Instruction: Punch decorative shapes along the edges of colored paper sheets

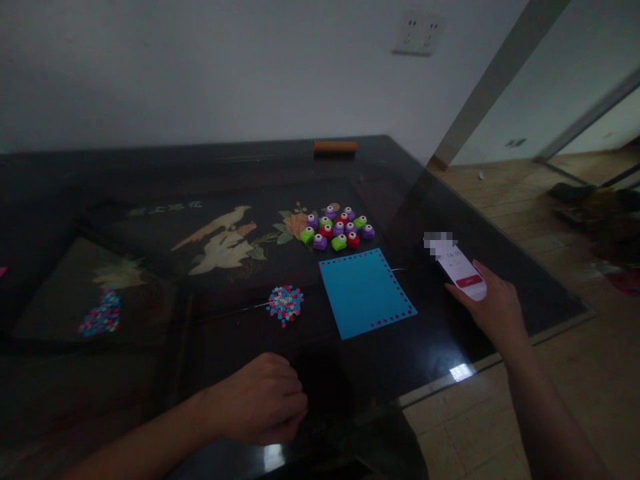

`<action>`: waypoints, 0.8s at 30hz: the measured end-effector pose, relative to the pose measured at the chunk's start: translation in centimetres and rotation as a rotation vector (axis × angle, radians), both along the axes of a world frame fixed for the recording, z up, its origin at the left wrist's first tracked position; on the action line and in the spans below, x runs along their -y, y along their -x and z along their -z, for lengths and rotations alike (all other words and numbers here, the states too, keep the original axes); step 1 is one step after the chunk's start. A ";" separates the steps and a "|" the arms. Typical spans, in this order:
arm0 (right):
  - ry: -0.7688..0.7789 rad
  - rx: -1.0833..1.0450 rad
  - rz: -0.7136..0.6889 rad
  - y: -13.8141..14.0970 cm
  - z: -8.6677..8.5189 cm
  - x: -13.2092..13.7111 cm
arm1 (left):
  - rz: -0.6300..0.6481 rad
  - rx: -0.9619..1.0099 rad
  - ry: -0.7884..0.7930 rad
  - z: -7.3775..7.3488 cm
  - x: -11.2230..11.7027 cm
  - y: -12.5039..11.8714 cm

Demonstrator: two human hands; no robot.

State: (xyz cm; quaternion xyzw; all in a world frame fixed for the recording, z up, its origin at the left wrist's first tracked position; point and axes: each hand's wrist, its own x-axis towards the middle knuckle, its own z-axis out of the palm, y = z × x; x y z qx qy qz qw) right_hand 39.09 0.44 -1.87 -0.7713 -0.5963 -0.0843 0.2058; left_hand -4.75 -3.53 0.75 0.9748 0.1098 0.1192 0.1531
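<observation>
My right hand (493,303) grips the near end of a smartphone (457,267), thumb and fingers on its two sides. The phone's lit screen shows a red button. My left hand (267,400) rests curled at the table's near edge, and its fingertips are hidden. Beyond it lies a small pile of pink, blue and white confetti-like pieces (285,303). Between the hands is a blue square sheet (363,293), with small dark pink dots along its top, right and part of its bottom edge. Behind the sheet stand several purple, green and red one-eyed capsules (339,230).
The dark glossy table (240,173) bears a bird and flower picture. An orange-brown roll (335,147) lies near the wall. A second pile of coloured pieces (103,313) is at the left. A wall socket (419,32) is above; tiled floor (575,427) lies right.
</observation>
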 end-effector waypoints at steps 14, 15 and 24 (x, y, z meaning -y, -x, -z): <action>-0.070 0.121 -0.040 1.4 -0.9 -0.1 | 0.009 -0.025 -0.052 0.3 0.1 -0.1; -0.103 0.106 -0.071 2.2 -1.1 -0.1 | 0.010 -0.025 -0.059 0.3 0.1 -0.1; -0.050 -0.218 -0.420 9.1 -3.4 -1.8 | 0.033 -0.003 -0.123 0.3 0.2 -0.2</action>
